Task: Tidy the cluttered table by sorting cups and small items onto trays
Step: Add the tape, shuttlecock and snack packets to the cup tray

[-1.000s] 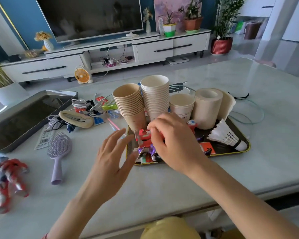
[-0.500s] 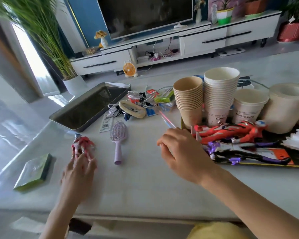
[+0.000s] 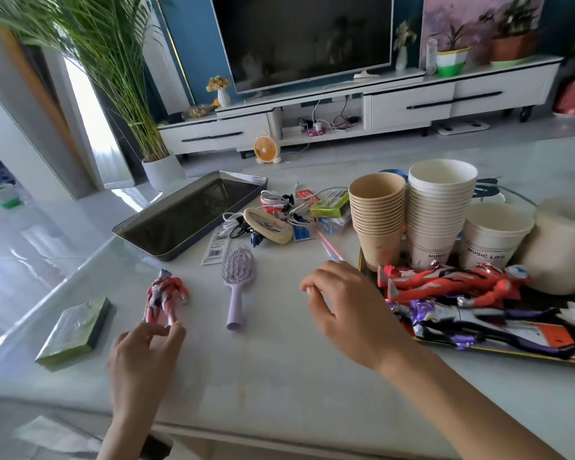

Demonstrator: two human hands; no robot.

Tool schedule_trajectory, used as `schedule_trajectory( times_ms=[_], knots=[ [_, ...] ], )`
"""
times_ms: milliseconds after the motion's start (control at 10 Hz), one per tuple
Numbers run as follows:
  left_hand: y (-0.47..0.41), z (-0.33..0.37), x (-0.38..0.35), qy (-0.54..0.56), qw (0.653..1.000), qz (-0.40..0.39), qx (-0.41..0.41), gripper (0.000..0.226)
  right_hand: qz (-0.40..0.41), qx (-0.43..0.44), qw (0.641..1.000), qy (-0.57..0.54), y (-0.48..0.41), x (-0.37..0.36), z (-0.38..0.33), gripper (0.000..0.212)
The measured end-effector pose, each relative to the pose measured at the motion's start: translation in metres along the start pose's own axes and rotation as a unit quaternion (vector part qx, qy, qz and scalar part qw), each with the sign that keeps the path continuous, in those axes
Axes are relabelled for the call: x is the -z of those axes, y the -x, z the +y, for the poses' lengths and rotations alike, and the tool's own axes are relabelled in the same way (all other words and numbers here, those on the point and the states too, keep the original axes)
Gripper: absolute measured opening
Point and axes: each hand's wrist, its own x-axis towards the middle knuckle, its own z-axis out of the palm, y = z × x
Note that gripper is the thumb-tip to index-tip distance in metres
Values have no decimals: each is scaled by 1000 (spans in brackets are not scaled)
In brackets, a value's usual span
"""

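Observation:
A small red and silver toy figure (image 3: pixel 165 295) lies on the pale table at the left. My left hand (image 3: pixel 143 353) pinches it at the feet with thumb and fingertips. My right hand (image 3: pixel 346 310) hovers just left of the gold-rimmed tray (image 3: pixel 362 263), fingers loosely curled and holding nothing. That tray holds a stack of brown cups (image 3: pixel 377 214), a stack of white cups (image 3: pixel 440 207), a single white cup (image 3: pixel 493 237), two red figures (image 3: pixel 445 283) and a purple figure (image 3: pixel 462 318). A dark metal tray (image 3: pixel 186 217) sits at the back left with nothing in it.
A lilac hairbrush (image 3: pixel 236 277) lies between my hands. A pile of cables and small packets (image 3: pixel 279 210) sits behind it, beside the dark tray. A green packet (image 3: pixel 75 330) lies near the left edge. A pale roll (image 3: pixel 565 244) stands on the tray's right.
My left hand went from the gold-rimmed tray to the red figure at the left and took its feet. My right hand left the tray's figures. The view swung left.

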Motion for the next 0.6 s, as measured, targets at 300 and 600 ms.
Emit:
schedule_trajectory(
  times_ms=[300,600],
  knots=[
    [-12,-23,50,166,955,-239,-64,56,65,38,997,10,25,34,-6,48],
    [87,137,4,215,801,-493,-263,42,106,87,968,212,60,100,27,47]
  ],
)
